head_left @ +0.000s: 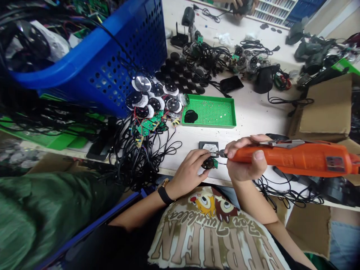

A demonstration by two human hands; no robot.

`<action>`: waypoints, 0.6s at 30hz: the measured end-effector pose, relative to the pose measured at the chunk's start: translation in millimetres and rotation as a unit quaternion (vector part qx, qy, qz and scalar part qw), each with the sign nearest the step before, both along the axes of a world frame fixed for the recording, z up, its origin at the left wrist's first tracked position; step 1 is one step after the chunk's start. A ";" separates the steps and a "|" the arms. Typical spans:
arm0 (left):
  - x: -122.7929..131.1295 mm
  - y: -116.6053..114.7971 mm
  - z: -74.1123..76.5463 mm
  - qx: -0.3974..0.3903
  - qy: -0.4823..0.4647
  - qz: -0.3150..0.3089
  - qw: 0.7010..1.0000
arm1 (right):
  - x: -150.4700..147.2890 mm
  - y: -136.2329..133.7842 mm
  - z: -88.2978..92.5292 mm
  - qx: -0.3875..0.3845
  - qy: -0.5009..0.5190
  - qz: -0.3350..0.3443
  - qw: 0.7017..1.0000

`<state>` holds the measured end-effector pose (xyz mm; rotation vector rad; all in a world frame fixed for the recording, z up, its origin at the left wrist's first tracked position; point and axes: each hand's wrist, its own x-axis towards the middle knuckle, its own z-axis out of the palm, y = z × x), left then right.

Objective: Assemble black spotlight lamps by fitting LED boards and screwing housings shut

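Note:
My left hand (187,168) grips a round black dial (208,163) with a small green circuit board (215,163) attached at its edge. My right hand (244,157) is wrapped around an orange electric screwdriver (298,159), and its black tip meets the dial's top edge. The screw at that tip is hidden. Just beyond the dial lies a small black square piece (204,145) with a white paper on it, close to my fingertips.
A green perforated tray (208,120) and several wired dials (154,99) sit on the white bench beyond my hands. Tangled black cables (135,157) lie to the left, beside a blue plastic basket (112,71). A cardboard box (326,108) stands right. Another person's hand (239,7) appears at the far edge.

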<state>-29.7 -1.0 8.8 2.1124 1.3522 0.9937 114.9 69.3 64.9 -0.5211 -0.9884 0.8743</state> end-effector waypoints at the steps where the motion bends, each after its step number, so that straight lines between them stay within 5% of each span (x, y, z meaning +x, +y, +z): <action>1: 0.0 -0.2 -0.7 0.004 0.002 -0.001 1.000 | -0.6 -0.2 -0.2 0.001 -0.001 -0.001 1.000; 10: -6.7 3.2 -3.6 -0.010 0.041 0.003 0.999 | 6.9 5.6 -0.8 -0.010 0.004 -0.014 1.000; 18: 1.4 36.4 -3.7 -0.024 0.052 0.063 0.996 | 17.3 11.0 0.2 -0.026 -0.011 -0.059 0.998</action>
